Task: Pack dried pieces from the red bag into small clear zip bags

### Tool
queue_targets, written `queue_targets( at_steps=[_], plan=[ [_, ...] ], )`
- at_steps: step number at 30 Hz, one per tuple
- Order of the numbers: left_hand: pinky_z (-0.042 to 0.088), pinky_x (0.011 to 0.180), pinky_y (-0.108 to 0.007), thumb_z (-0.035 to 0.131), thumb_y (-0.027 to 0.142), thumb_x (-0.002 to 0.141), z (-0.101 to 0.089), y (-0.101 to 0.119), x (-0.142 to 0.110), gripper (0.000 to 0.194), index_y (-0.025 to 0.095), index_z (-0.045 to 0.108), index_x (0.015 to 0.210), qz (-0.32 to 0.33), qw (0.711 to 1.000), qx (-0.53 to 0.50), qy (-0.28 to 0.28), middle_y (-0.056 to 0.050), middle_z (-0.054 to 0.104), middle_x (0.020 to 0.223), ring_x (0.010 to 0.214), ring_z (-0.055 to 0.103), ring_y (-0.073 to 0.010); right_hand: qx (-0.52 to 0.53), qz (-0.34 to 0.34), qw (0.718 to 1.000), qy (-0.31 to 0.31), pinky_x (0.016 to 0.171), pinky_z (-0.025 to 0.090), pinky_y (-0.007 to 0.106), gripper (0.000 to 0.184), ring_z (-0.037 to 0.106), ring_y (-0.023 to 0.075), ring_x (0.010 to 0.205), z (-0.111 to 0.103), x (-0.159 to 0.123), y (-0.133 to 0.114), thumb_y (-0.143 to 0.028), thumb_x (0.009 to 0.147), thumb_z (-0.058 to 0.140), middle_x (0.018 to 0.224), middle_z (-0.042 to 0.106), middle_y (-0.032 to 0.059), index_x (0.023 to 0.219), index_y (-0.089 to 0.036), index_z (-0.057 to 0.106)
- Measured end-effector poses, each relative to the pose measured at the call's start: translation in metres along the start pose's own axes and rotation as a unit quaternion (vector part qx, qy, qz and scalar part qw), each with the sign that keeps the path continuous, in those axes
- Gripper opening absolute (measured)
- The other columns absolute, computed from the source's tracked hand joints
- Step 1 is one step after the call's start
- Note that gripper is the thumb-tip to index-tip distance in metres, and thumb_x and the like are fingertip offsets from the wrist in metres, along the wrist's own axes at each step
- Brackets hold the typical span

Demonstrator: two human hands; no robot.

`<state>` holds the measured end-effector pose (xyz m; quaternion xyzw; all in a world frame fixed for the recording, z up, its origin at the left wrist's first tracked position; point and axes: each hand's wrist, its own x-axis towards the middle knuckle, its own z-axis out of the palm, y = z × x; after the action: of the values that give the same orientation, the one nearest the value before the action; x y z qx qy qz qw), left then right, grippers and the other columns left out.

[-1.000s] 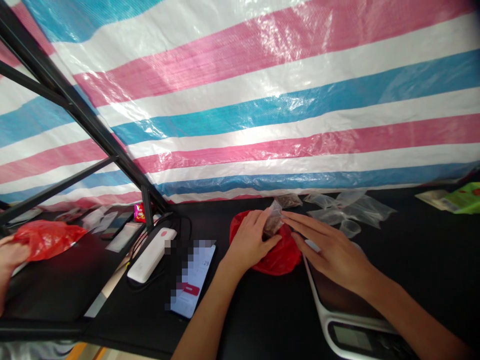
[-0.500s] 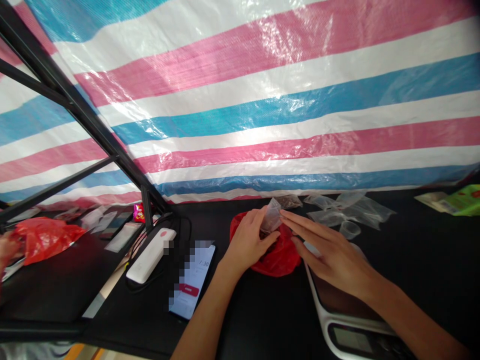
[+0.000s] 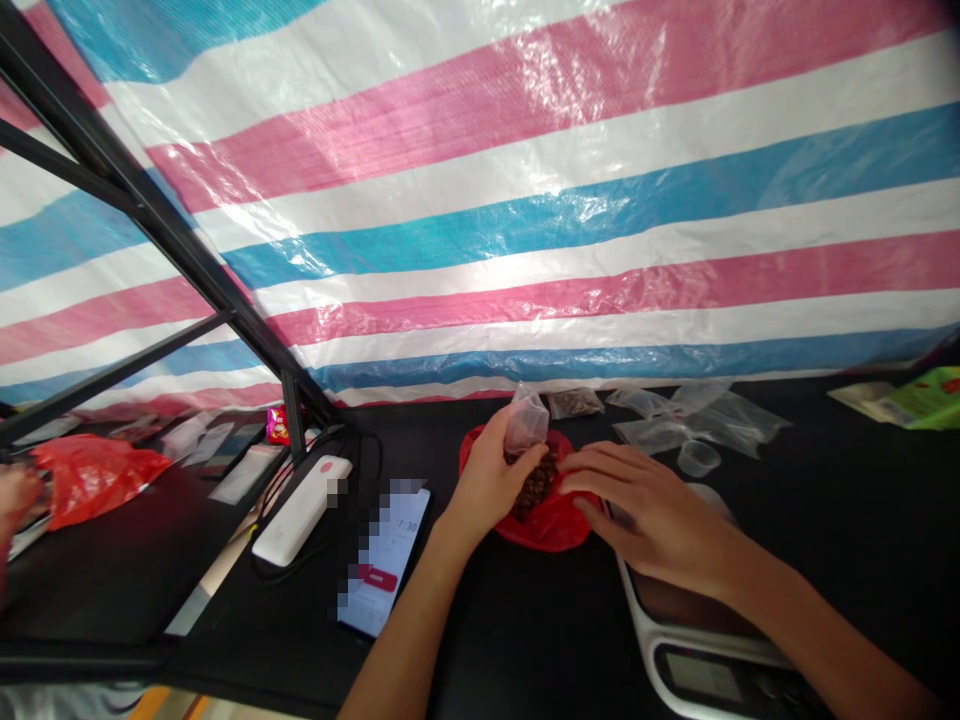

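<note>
My left hand [image 3: 491,478] pinches a small clear plastic bag [image 3: 526,420] and holds it up over an open red plastic bag [image 3: 559,525] on the black table. Dark brown pieces [image 3: 537,484] lie heaped in the red bag. My right hand [image 3: 649,505] rests at the red bag's right edge, fingers curled towards the brown pieces; whether it holds any I cannot make out. Its wrist lies over a kitchen scale [image 3: 697,640].
A phone [image 3: 386,560] and a white power bank [image 3: 301,510] lie left of my arm. Empty clear bags [image 3: 701,415] and a small clear cup [image 3: 697,457] sit behind the scale. Green packets [image 3: 926,397] are far right. Another person's hand [image 3: 15,495] and red bag [image 3: 90,475] are far left.
My left hand lifted the small clear bag up off the red bag, uncovering the brown pieces. My right hand's fingers went from stretched flat to curled at the red bag.
</note>
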<state>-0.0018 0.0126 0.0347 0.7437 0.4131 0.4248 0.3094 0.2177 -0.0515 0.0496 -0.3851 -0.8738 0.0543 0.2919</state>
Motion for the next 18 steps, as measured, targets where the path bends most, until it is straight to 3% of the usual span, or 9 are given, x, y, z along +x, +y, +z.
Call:
queue_targets(
  at_steps=[3,7,12,18],
  plan=[
    [0.057,0.099,-0.037,0.07,0.028,0.094,0.0,-0.001,0.0,0.034,0.025,0.063,0.127,-0.015,1.0,-0.016,-0.006,-0.005,0.073,0.12,0.109,0.07,-0.0225,0.005,-0.005,0.998,-0.058,0.115,0.046,0.051,0.042,0.063,0.0274,0.129,0.006,-0.001,0.0,-0.012,0.093,0.063,0.126,0.076,0.0038,0.13,-0.031,0.07],
    [0.056,0.1,-0.038,0.068,0.03,0.096,-0.003,-0.006,0.001,0.039,0.025,0.061,0.134,-0.033,0.999,-0.003,0.001,-0.005,0.073,0.122,0.111,0.07,-0.0227,-0.012,0.016,0.998,-0.058,0.117,0.038,0.057,0.052,0.062,0.0283,0.128,0.014,-0.007,0.007,-0.006,0.093,0.057,0.125,0.076,0.0053,0.138,-0.031,0.067],
    [0.053,0.106,-0.041,0.064,0.029,0.098,-0.007,-0.015,0.002,0.04,0.025,0.059,0.138,-0.04,0.999,0.025,0.008,-0.007,0.072,0.127,0.117,0.069,-0.0239,-0.06,0.035,0.997,-0.031,0.105,0.043,0.054,0.045,0.061,0.0292,0.116,0.007,-0.008,0.015,-0.008,0.097,0.052,0.115,0.074,0.0084,0.135,-0.027,0.067],
    [0.052,0.105,-0.047,0.055,0.028,0.101,-0.011,-0.029,0.005,0.031,0.022,0.062,0.131,-0.053,0.991,0.111,0.048,-0.012,0.072,0.123,0.114,0.069,-0.0276,-0.127,0.066,0.99,-0.02,0.103,0.038,0.057,0.022,0.056,0.0331,0.113,-0.001,-0.007,0.014,-0.016,0.092,0.059,0.107,0.069,0.0088,0.106,-0.025,0.073]
  ],
)
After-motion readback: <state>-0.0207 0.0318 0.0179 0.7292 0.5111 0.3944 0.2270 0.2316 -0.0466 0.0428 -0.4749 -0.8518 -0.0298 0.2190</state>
